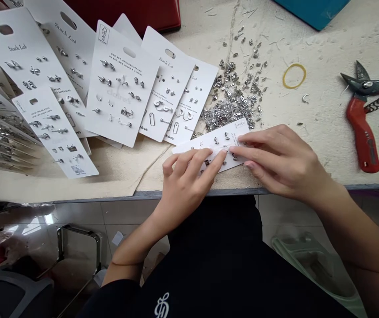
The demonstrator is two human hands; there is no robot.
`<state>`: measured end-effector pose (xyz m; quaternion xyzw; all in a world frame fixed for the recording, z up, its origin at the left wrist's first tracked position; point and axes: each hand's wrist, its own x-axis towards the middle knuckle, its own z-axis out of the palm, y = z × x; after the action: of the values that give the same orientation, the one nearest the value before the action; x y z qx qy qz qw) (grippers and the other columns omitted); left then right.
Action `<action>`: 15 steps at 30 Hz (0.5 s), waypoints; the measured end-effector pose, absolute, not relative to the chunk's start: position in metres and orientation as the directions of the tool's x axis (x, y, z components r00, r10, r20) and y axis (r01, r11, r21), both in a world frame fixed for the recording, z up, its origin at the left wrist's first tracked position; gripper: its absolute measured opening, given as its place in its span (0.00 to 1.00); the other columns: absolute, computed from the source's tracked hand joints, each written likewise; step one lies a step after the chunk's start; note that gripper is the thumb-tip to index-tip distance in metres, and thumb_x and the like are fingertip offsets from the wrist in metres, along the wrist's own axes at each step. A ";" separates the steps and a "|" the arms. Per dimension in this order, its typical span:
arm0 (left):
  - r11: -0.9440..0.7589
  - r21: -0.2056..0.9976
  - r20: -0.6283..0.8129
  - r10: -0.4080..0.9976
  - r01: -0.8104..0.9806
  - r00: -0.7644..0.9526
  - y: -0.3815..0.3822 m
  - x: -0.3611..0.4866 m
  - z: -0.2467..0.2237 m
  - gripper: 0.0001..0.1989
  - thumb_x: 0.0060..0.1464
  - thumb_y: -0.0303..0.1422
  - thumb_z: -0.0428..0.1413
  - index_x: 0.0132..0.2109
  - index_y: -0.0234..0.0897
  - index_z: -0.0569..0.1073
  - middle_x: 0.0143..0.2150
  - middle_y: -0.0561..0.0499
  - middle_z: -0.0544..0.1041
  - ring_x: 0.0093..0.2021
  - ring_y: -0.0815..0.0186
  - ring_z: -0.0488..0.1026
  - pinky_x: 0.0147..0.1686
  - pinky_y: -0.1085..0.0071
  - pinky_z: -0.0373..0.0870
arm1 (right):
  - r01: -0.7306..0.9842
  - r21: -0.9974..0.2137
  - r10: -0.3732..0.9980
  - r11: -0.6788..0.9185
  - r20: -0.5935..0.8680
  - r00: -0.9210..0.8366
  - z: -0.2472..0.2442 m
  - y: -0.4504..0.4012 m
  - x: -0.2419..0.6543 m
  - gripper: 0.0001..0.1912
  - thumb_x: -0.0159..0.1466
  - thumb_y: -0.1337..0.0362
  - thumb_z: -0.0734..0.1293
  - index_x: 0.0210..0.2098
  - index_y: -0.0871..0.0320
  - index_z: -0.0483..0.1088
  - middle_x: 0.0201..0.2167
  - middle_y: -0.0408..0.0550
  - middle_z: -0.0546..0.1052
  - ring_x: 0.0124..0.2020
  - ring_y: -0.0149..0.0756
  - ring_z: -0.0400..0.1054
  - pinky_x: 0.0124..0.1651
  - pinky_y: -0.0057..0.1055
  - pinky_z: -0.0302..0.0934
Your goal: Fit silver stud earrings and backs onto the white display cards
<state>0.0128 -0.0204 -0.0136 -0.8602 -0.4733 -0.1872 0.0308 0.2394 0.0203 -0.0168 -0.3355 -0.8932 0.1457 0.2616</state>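
- Cards (119, 92) of silvery earrings overlap on the table (325, 150), at ten o'clock from the hands.
- Left hand (187, 176): grip unclenched, fingertips on the small card (232, 132).
- The small card lies tilted beneath both hands, metal bits (232, 104) heaped at its twelve o'clock.
- Right hand (282, 163): fingertips touch its three o'clock end (whether the grip pinches, I cannot tell).
- Red-handled cutters (363, 115), at two o'clock.

White earring card (221, 136) (slightly askew), flat on tabletop (325, 115).
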 end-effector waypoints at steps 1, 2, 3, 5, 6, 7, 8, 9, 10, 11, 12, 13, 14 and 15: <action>-0.551 0.114 0.355 0.800 0.827 0.484 -0.020 0.013 -0.014 0.17 0.60 0.24 0.57 0.56 0.40 0.75 0.47 0.49 0.81 0.47 0.62 0.70 0.49 0.65 0.57 | 0.522 -0.420 0.666 0.742 0.379 -0.642 -0.017 0.021 0.239 0.17 0.65 0.71 0.66 0.53 0.60 0.70 0.46 0.57 0.76 0.45 0.47 0.71 0.46 0.43 0.69; -0.552 0.104 0.359 0.796 0.827 0.487 -0.020 0.013 -0.014 0.17 0.60 0.24 0.57 0.56 0.40 0.75 0.47 0.50 0.81 0.47 0.62 0.71 0.50 0.65 0.57 | 0.521 -0.401 0.654 0.754 0.388 -0.649 -0.017 0.021 0.239 0.17 0.64 0.71 0.67 0.53 0.60 0.70 0.46 0.58 0.76 0.44 0.47 0.71 0.45 0.43 0.70; -0.553 0.097 0.362 0.794 0.827 0.489 -0.020 0.013 -0.014 0.17 0.60 0.24 0.57 0.56 0.40 0.75 0.47 0.50 0.81 0.47 0.63 0.71 0.50 0.65 0.57 | 0.522 -0.377 0.642 0.765 0.397 -0.656 -0.018 0.021 0.239 0.17 0.64 0.70 0.67 0.53 0.60 0.70 0.45 0.57 0.76 0.43 0.46 0.71 0.45 0.42 0.70; -0.558 0.088 0.365 0.789 0.825 0.494 -0.020 0.013 -0.014 0.17 0.60 0.24 0.57 0.55 0.39 0.76 0.47 0.50 0.81 0.47 0.63 0.72 0.51 0.64 0.56 | 0.529 -0.331 0.623 0.782 0.398 -0.673 -0.019 0.022 0.238 0.17 0.65 0.69 0.66 0.53 0.58 0.70 0.45 0.55 0.77 0.43 0.46 0.71 0.44 0.42 0.70; -0.562 0.084 0.365 0.786 0.823 0.499 -0.020 0.013 -0.014 0.17 0.60 0.24 0.57 0.55 0.39 0.76 0.47 0.50 0.81 0.47 0.63 0.72 0.51 0.64 0.56 | 0.534 -0.312 0.619 0.785 0.397 -0.678 -0.020 0.022 0.238 0.17 0.65 0.68 0.66 0.53 0.56 0.70 0.45 0.54 0.77 0.42 0.45 0.71 0.44 0.41 0.70; -0.567 0.079 0.365 0.782 0.820 0.505 -0.019 0.013 -0.014 0.17 0.60 0.24 0.57 0.55 0.38 0.76 0.47 0.49 0.81 0.47 0.63 0.73 0.51 0.65 0.56 | 0.541 -0.297 0.617 0.787 0.396 -0.680 -0.021 0.022 0.237 0.17 0.66 0.67 0.65 0.54 0.55 0.71 0.45 0.53 0.77 0.42 0.45 0.71 0.44 0.41 0.71; -0.572 0.072 0.365 0.778 0.817 0.512 -0.019 0.013 -0.014 0.16 0.60 0.24 0.57 0.55 0.38 0.76 0.46 0.49 0.81 0.47 0.63 0.73 0.51 0.65 0.56 | 0.547 -0.283 0.616 0.788 0.400 -0.679 -0.021 0.021 0.237 0.17 0.66 0.67 0.65 0.54 0.54 0.71 0.45 0.52 0.77 0.42 0.44 0.71 0.44 0.41 0.71; -0.577 0.065 0.363 0.774 0.814 0.519 -0.019 0.013 -0.014 0.16 0.60 0.25 0.57 0.55 0.37 0.76 0.46 0.49 0.81 0.47 0.63 0.73 0.51 0.65 0.56 | 0.550 -0.271 0.612 0.790 0.404 -0.680 -0.022 0.021 0.237 0.17 0.66 0.67 0.65 0.54 0.54 0.71 0.45 0.52 0.78 0.42 0.44 0.71 0.44 0.41 0.71; -0.581 0.057 0.365 0.769 0.812 0.525 -0.019 0.013 -0.014 0.16 0.60 0.25 0.57 0.55 0.37 0.76 0.46 0.49 0.82 0.47 0.63 0.74 0.51 0.65 0.56 | 0.551 -0.258 0.606 0.794 0.411 -0.681 -0.022 0.021 0.237 0.17 0.65 0.67 0.65 0.54 0.56 0.71 0.45 0.52 0.78 0.42 0.44 0.71 0.44 0.40 0.71; -0.585 0.051 0.368 0.765 0.810 0.529 -0.019 0.013 -0.014 0.16 0.60 0.25 0.57 0.55 0.37 0.76 0.46 0.49 0.82 0.47 0.63 0.74 0.51 0.65 0.56 | 0.550 -0.244 0.598 0.799 0.419 -0.683 -0.022 0.020 0.237 0.18 0.65 0.68 0.66 0.54 0.58 0.71 0.45 0.53 0.78 0.41 0.44 0.71 0.44 0.40 0.71; -0.588 0.047 0.372 0.761 0.808 0.532 -0.019 0.013 -0.014 0.16 0.59 0.24 0.57 0.54 0.36 0.76 0.46 0.49 0.82 0.48 0.63 0.74 0.51 0.65 0.57 | 0.548 -0.234 0.591 0.803 0.424 -0.686 -0.022 0.020 0.237 0.18 0.65 0.68 0.66 0.55 0.59 0.71 0.45 0.54 0.78 0.41 0.44 0.71 0.43 0.41 0.71; -0.589 0.044 0.375 0.758 0.807 0.534 -0.019 0.013 -0.014 0.16 0.59 0.24 0.57 0.54 0.36 0.76 0.46 0.49 0.82 0.47 0.63 0.74 0.51 0.65 0.57 | 0.549 -0.227 0.588 0.805 0.426 -0.687 -0.022 0.020 0.237 0.18 0.65 0.68 0.66 0.55 0.60 0.71 0.45 0.54 0.78 0.41 0.44 0.71 0.44 0.41 0.71; -0.589 0.041 0.377 0.757 0.807 0.533 -0.019 0.013 -0.014 0.16 0.59 0.24 0.57 0.54 0.35 0.76 0.46 0.49 0.82 0.47 0.63 0.75 0.51 0.65 0.58 | 0.550 -0.224 0.589 0.804 0.430 -0.685 -0.023 0.020 0.237 0.18 0.65 0.68 0.65 0.55 0.59 0.71 0.45 0.54 0.78 0.41 0.44 0.71 0.44 0.41 0.71; -0.587 0.038 0.379 0.757 0.809 0.532 -0.019 0.013 -0.014 0.15 0.59 0.24 0.56 0.53 0.34 0.76 0.47 0.49 0.82 0.47 0.63 0.75 0.50 0.65 0.58 | 0.552 -0.226 0.590 0.803 0.433 -0.682 -0.023 0.020 0.237 0.18 0.66 0.68 0.65 0.55 0.59 0.70 0.45 0.53 0.78 0.41 0.43 0.71 0.44 0.41 0.72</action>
<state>0.0130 -0.0193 -0.0144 -0.8723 -0.4488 -0.1806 0.0709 0.2370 0.0201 -0.0230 -0.3115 -0.9162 0.0384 0.2491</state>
